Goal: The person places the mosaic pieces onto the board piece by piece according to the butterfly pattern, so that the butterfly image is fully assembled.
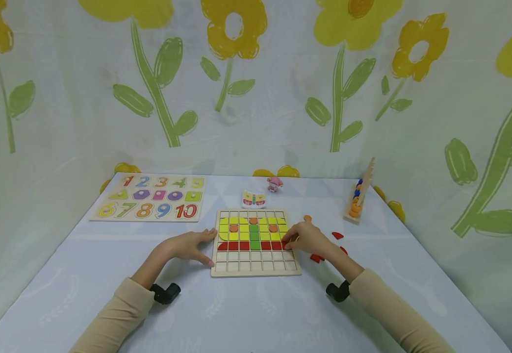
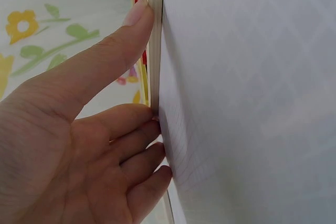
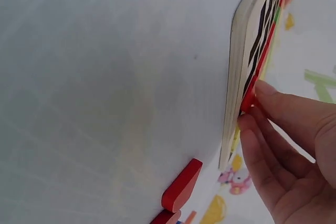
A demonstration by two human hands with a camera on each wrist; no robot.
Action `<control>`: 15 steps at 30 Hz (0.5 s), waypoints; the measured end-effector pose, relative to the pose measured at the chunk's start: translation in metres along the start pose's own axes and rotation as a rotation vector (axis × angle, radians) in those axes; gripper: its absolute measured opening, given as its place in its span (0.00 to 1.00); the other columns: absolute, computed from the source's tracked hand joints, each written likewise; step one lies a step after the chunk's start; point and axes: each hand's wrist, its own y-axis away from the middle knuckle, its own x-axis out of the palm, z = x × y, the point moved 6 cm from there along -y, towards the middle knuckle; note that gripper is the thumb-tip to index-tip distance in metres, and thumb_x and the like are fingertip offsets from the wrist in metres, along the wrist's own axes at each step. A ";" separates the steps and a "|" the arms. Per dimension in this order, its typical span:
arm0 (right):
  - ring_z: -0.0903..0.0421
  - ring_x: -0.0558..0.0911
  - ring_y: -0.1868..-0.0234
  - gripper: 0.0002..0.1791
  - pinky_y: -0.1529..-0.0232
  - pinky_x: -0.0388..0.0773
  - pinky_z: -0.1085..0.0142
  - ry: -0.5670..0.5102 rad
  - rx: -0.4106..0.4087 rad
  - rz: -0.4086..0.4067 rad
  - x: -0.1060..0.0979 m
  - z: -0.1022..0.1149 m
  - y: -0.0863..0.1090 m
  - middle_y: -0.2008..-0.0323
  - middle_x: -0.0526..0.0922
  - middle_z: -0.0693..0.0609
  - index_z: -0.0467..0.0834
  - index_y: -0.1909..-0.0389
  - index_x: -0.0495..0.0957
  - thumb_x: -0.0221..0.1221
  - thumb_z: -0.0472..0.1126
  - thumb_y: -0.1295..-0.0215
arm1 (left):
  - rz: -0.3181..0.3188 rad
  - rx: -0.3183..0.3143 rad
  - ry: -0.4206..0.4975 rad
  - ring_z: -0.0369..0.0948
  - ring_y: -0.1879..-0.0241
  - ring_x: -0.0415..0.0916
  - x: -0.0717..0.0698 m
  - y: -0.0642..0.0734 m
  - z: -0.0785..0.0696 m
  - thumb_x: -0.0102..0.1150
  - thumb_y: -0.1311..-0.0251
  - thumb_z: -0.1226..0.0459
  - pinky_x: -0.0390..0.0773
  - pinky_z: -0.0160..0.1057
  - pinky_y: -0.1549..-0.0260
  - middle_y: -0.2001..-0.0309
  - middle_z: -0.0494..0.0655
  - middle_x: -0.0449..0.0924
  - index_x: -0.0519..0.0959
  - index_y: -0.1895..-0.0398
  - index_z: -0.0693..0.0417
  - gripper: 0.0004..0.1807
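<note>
A wooden grid board (image 1: 256, 272) lies on the table. Yellow, green, orange and red pieces cover its upper rows; its lower two rows are bare. My left hand (image 1: 190, 246) rests against the board's left side, thumb near the lower corner; in the left wrist view, the thumb (image 2: 137, 17) touches the board's edge with the other fingers beside it. At the right end of the red row, my right hand (image 1: 311, 239) pinches a small red piece (image 3: 248, 100) between thumb and fingers. Those fingers partly hide that piece and the cells around it.
Loose red pieces (image 1: 337, 235) and an orange piece (image 1: 307, 218) lie right of the board. Behind it stand a butterfly pattern card (image 1: 253, 200) and a pink figurine (image 1: 275, 184). A number puzzle (image 1: 145, 215) lies back left, a wooden bead rack (image 1: 355, 210) back right.
</note>
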 end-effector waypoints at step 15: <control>0.61 0.81 0.67 0.10 0.65 0.80 0.70 0.021 -0.118 0.008 -0.004 0.007 0.013 0.65 0.86 0.53 0.42 0.59 0.86 0.67 0.33 0.43 | 0.006 -0.012 0.008 0.54 0.27 0.45 0.000 0.002 -0.002 0.73 0.53 0.48 0.51 0.56 0.32 0.26 0.58 0.50 0.56 0.26 0.56 0.54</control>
